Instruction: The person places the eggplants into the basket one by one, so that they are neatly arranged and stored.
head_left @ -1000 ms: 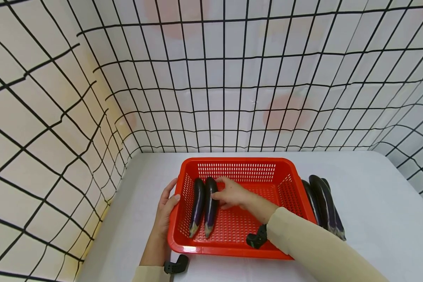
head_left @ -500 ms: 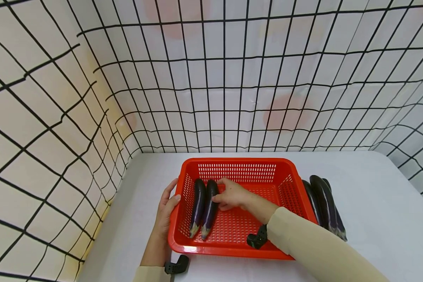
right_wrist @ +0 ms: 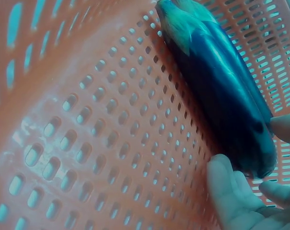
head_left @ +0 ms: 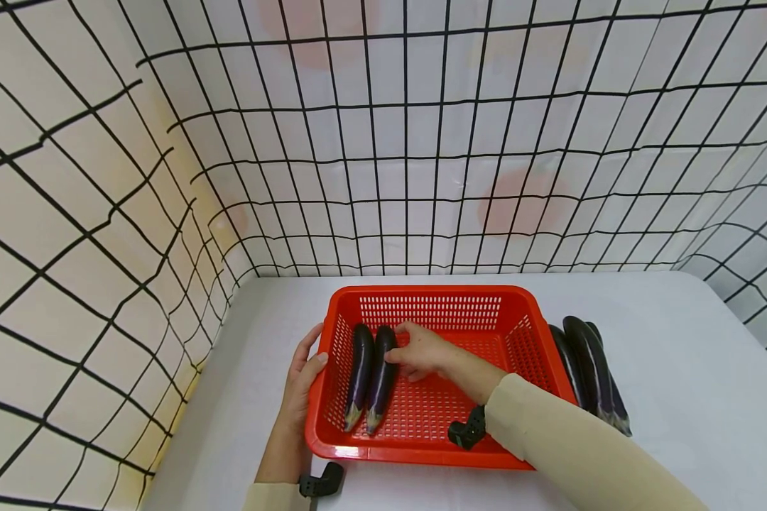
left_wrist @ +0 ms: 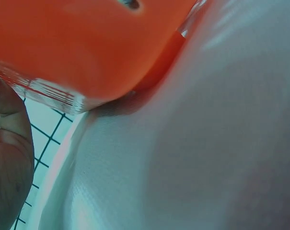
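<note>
A red plastic basket (head_left: pixel 422 454) with slotted sides stands on the white table. Two dark purple eggplants lie inside along its left side, the left eggplant (head_left: pixel 359 376) and the right eggplant (head_left: pixel 382 380), close together. My right hand (head_left: pixel 425 351) reaches in and holds the right eggplant near its rounded far end. In the right wrist view, the thumb (right_wrist: pixel 286 128) is on one side of that eggplant (right_wrist: pixel 221 91) and the fingers are curled by its end. My left hand (head_left: pixel 302 372) grips the basket's left rim, its thumb at the edge; its fingers are partly hidden.
Several more eggplants (head_left: pixel 588 369) lie on the table against the basket's right side. A black wire grid (head_left: pixel 405 156) rises behind the table and along both sides. White tabletop (head_left: pixel 677 355) extends to the right and left of the basket.
The right eggplant has turned slightly, its stem end shifting left toward the other eggplant, and has settled in the basket. My right hand has moved very slightly; my left hand stays at the rim.
</note>
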Available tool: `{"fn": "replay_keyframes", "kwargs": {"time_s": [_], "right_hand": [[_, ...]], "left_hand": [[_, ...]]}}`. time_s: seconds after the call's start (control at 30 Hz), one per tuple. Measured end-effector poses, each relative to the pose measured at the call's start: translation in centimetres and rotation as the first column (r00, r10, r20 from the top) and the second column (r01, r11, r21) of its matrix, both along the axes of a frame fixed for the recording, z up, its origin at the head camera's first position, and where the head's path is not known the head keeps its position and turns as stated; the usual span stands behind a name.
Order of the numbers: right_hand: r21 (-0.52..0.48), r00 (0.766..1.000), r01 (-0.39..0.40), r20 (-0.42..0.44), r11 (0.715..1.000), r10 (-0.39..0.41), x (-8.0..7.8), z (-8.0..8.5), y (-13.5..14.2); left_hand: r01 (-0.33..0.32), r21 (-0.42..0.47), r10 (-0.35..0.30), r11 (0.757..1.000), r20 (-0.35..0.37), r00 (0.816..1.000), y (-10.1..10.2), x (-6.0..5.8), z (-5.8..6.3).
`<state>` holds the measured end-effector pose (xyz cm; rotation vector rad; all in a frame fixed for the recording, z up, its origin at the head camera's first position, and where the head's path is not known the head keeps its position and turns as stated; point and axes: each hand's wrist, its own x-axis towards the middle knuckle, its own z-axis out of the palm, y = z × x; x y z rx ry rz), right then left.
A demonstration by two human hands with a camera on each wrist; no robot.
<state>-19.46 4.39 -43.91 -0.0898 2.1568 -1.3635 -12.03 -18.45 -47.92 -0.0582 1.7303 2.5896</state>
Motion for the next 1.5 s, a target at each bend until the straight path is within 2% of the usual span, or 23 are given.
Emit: {"fn": "replay_keyframes", "kwargs": {"time_s": [0.57, 0.87, 1.23, 1.5], "right_hand": [[0.026, 0.998, 0.039, -0.053, 0.999, -0.037, 0.0, 1.2, 0.1], [0.049, 0.991, 0.011, -0.135, 0.999, -0.004, -0.2, 2.1, 0.4], [0.061, 0.979, -0.024, -0.202, 0.998, 0.035, 0.6, 4.7, 1.1], [0.033, 0.972, -0.050, -0.229, 0.998, 0.056, 1.1, 6.3, 1.9]], "left_hand": [[0.018, -0.005, -0.018, 1.000, -0.009, 1.000, -0.1, 0.0, 0.1], [0.007, 0.010, -0.007, 1.000, -0.004, 1.000, 0.1, 0.1, 0.1], [0.019, 0.016, -0.019, 1.000, -0.006, 1.000, 0.0, 0.0, 0.0], [0.021, 0.016, -0.021, 1.000, -0.012, 1.000, 0.0, 0.0, 0.0]]}}
